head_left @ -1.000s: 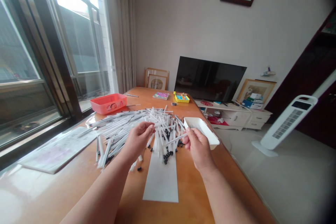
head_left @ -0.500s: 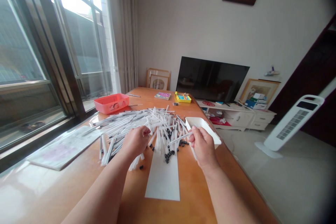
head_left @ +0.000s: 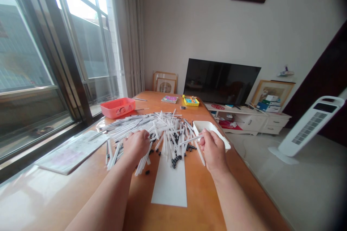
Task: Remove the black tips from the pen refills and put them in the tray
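Note:
My right hand (head_left: 213, 148) pinches a thin white tube (head_left: 189, 139) between thumb and fingers, its free end pointing left over the pile. At the left side of the same pile is my left hand (head_left: 137, 145), with its fingers curled in and their tips mostly hidden; whatever they hold cannot be made out. A loose heap of whitish tubes (head_left: 166, 124) spreads over the table, with thin dark-tipped rods among them. Small black caps (head_left: 177, 158) lie scattered along its near edge. Just beyond my right hand sits a white tray (head_left: 224, 140), partly covered by it.
A white paper strip (head_left: 170, 187) lies on the wooden table (head_left: 141, 209). To the left are a red basket (head_left: 115, 110) and a flat booklet (head_left: 67, 155). Toward the far end stand a yellow box (head_left: 191, 103) and a small book (head_left: 169, 99).
My left hand has shifted slightly left over the pile. My right hand still holds the white tube, now tilted a little differently. The whole view has moved slightly.

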The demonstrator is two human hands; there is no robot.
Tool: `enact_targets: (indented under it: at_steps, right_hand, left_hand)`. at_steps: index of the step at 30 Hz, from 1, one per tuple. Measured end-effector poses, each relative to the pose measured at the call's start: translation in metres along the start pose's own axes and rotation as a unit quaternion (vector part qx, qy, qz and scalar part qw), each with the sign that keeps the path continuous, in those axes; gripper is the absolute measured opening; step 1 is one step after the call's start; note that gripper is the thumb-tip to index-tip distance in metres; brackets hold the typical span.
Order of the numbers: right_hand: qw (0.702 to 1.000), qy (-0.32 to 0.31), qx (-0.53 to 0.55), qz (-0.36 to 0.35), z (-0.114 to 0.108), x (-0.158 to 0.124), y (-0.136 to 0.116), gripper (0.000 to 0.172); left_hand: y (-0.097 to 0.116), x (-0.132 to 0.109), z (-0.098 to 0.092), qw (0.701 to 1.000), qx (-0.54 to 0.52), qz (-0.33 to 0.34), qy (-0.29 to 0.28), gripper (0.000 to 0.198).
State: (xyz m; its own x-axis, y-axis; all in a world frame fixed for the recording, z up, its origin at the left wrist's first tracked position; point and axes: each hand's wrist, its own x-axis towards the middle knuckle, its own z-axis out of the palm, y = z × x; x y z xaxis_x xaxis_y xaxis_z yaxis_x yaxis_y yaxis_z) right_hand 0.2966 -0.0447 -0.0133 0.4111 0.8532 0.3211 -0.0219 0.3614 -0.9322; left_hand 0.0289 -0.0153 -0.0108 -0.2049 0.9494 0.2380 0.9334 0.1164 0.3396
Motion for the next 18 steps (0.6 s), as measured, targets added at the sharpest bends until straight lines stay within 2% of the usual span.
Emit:
enact_targets:
  at_steps: [3,7,11,14,18]
  right_hand:
    - [1.000,-0.002,-0.007,0.005,0.000,-0.001,0.000,0.041]
    - [1.000,0.000,-0.019,0.004,0.000,-0.002,0.001,0.043]
    - [1.000,-0.006,-0.018,0.009,0.000,-0.002,0.000,0.042]
    - [1.000,-0.009,-0.025,0.015,0.000,-0.003,0.000,0.043]
    - [0.999,-0.010,-0.031,0.014,0.000,-0.003,0.000,0.044]
  left_hand:
    - [0.001,0.001,0.008,0.999,-0.027,0.030,-0.006,0.027]
    - [0.002,0.005,0.015,0.984,-0.169,0.048,-0.030,0.027]
    - [-0.007,0.013,0.014,0.953,-0.301,0.019,0.013,0.035]
    - [-0.016,0.018,0.011,0.946,-0.318,-0.024,0.050,0.037]
    - [-0.021,0.019,0.009,0.955,-0.284,-0.058,0.067,0.037]
